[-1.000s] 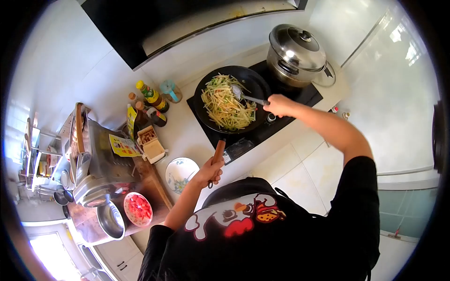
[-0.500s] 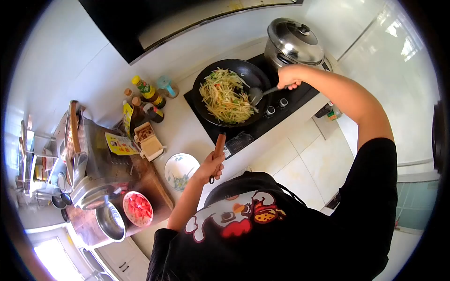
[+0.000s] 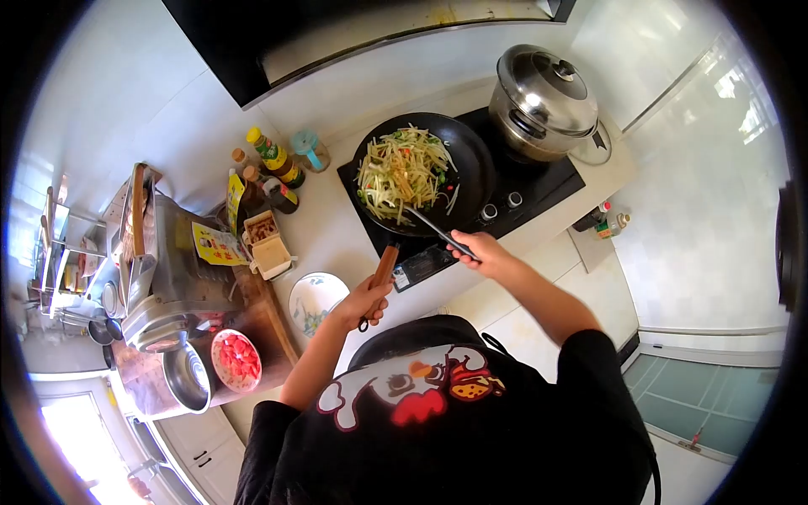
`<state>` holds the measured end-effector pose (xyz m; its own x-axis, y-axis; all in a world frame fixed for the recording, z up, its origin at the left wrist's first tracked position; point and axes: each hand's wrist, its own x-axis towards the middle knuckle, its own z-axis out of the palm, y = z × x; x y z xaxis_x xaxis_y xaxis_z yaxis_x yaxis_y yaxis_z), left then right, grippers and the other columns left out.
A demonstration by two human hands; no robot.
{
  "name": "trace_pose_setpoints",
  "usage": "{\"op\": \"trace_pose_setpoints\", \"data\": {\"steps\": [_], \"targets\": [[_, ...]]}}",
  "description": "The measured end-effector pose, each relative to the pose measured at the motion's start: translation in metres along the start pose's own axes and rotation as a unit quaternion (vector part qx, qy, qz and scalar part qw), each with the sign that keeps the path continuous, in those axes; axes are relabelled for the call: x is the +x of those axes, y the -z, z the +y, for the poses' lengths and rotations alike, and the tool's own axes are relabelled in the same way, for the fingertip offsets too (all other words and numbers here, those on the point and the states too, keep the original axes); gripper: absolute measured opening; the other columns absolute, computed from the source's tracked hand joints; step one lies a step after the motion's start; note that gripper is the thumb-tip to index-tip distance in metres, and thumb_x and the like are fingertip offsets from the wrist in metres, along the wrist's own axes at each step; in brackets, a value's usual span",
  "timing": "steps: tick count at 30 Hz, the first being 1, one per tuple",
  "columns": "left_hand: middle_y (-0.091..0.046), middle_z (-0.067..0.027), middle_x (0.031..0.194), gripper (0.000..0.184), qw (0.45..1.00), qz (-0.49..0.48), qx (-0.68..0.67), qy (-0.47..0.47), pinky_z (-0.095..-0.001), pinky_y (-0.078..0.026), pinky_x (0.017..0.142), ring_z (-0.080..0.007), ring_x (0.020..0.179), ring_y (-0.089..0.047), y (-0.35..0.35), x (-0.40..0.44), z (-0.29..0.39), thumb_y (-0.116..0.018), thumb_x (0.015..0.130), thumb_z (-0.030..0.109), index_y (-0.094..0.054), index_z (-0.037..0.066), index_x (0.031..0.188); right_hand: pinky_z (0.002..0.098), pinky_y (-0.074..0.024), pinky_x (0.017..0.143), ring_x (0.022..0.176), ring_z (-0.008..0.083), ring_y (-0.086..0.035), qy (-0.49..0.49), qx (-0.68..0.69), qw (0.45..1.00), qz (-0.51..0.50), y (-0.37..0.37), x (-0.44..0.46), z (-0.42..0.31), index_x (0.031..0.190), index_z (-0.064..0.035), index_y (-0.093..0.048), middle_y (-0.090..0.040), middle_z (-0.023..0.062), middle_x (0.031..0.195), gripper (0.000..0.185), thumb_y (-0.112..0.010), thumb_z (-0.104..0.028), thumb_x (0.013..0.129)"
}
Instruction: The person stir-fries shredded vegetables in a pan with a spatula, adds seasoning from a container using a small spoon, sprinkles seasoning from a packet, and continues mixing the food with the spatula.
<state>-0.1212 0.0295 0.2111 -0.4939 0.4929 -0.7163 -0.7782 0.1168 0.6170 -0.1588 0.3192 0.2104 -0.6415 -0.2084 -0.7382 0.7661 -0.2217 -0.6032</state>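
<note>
The left hand (image 3: pixel 364 305) is closed around the wooden handle (image 3: pixel 385 268) of the wok (image 3: pixel 473 160), fingers wrapped underneath it. The right hand (image 3: pixel 480 252) grips a dark-handled cooking utensil (image 3: pixel 434 226), whose head is hidden among the pale vegetable shreds (image 3: pixel 402 168) heaped in the wok's left side. The wok sits on the left part of the black cooktop (image 3: pixel 539 199), left of a lidded steel pot (image 3: pixel 539 126). Just left of the left hand, a floral bowl (image 3: pixel 321 293) rests on the bench (image 3: pixel 326 225).
</note>
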Motion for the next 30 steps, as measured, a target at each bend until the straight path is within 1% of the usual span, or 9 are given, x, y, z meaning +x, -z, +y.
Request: {"op": "trace_pose_setpoints", "data": {"steps": [6,8,12,14,18,20,24,26,30], "targets": [[-0.044,-0.0008,0.064,0.040,1.000,0.006,0.010,-0.004,-0.0235,-0.035,0.037,-0.0091,0.045,-0.043,0.008,0.002,-0.002,-0.056,0.087,0.030,-0.039,0.013,0.119,0.0165,-0.0289,0.035,0.043,0.0052,-0.039,-0.008,0.296,0.950,-0.099,-0.003,0.001,0.036,0.094,0.0015,-0.052,-0.049,0.0018,0.063,0.033,-0.052,-0.031,0.090],[-0.044,-0.0007,0.064,0.040,1.000,0.004,0.009,-0.008,-0.0236,-0.035,0.037,-0.0092,0.045,-0.043,0.009,0.003,-0.003,-0.057,0.087,0.030,-0.039,0.013,0.119,0.0166,-0.0278,0.034,0.041,0.0055,-0.038,-0.021,0.437,0.882,-0.174,-0.006,-0.009,0.038,0.095,0.0005,-0.051,-0.047,-0.0003,0.061,0.031,-0.049,-0.031,0.091],[-0.044,-0.0007,0.065,0.041,1.000,-0.005,0.000,-0.014,-0.0238,-0.035,0.037,-0.0093,0.046,-0.043,0.010,0.003,-0.006,-0.057,0.087,0.030,-0.039,0.013,0.119,0.0182,-0.0286,0.034,0.041,0.0061,-0.039,-0.017,0.451,0.854,-0.258,0.015,-0.031,0.024,0.097,0.0015,-0.052,-0.046,0.0000,0.061,0.034,-0.047,-0.031,0.092],[-0.044,-0.0006,0.065,0.040,1.000,-0.011,0.001,-0.016,-0.0237,-0.035,0.037,-0.0093,0.046,-0.043,0.010,0.002,-0.005,-0.057,0.087,0.031,-0.039,0.013,0.118,0.0186,-0.0280,0.034,0.042,0.0058,-0.039,-0.024,0.365,0.909,-0.199,0.026,-0.050,0.004,0.097,0.0015,-0.052,-0.046,-0.0003,0.062,0.035,-0.045,-0.032,0.092],[-0.045,-0.0005,0.066,0.039,1.000,-0.024,-0.006,-0.018,-0.0234,-0.036,0.038,-0.0093,0.047,-0.044,0.012,0.003,-0.007,-0.058,0.086,0.032,-0.039,0.015,0.116,0.0206,-0.0276,0.034,0.040,0.0078,-0.038,-0.015,-0.025,0.999,-0.029,0.046,-0.093,-0.060,0.093,0.0016,-0.057,-0.049,0.0012,0.058,0.036,-0.045,-0.032,0.090],[-0.045,-0.0004,0.066,0.039,1.000,-0.023,0.001,-0.017,-0.0233,-0.036,0.039,-0.0092,0.048,-0.044,0.014,0.003,-0.007,-0.058,0.086,0.033,-0.039,0.015,0.115,0.0229,-0.0295,0.035,0.040,0.0099,-0.042,-0.011,-0.328,0.942,0.067,0.037,-0.113,-0.098,0.084,0.0002,-0.061,-0.051,0.0026,0.056,0.031,-0.050,-0.029,0.083],[-0.045,-0.0003,0.066,0.039,1.000,-0.010,-0.002,-0.013,-0.0232,-0.036,0.039,-0.0089,0.048,-0.044,0.009,0.001,-0.006,-0.059,0.085,0.033,-0.039,0.016,0.114,0.0236,-0.0326,0.036,0.042,0.0105,-0.044,-0.093,-0.632,0.759,0.125,0.003,-0.116,-0.155,0.073,-0.0006,-0.060,-0.054,0.0043,0.058,0.021,-0.055,-0.021,0.073],[-0.045,-0.0005,0.066,0.039,1.000,-0.013,0.005,-0.010,-0.0233,-0.036,0.039,-0.0090,0.048,-0.044,0.008,0.004,-0.007,-0.059,0.085,0.033,-0.039,0.016,0.114,0.0242,-0.0343,0.036,0.043,0.0122,-0.048,-0.143,-0.599,0.778,0.120,-0.003,-0.087,-0.163,0.067,-0.0007,-0.056,-0.056,0.0055,0.061,0.015,-0.056,-0.014,0.072],[-0.045,-0.0007,0.065,0.039,1.000,-0.009,0.011,-0.017,-0.0231,-0.036,0.039,-0.0092,0.047,-0.043,0.005,0.002,-0.007,-0.058,0.085,0.032,-0.039,0.015,0.114,0.0300,-0.0485,0.039,0.048,0.0189,-0.057,0.042,-0.374,0.906,0.195,0.022,-0.009,-0.125,0.072,0.0055,-0.058,-0.056,0.0125,0.063,0.014,-0.061,-0.008,0.072]]}}
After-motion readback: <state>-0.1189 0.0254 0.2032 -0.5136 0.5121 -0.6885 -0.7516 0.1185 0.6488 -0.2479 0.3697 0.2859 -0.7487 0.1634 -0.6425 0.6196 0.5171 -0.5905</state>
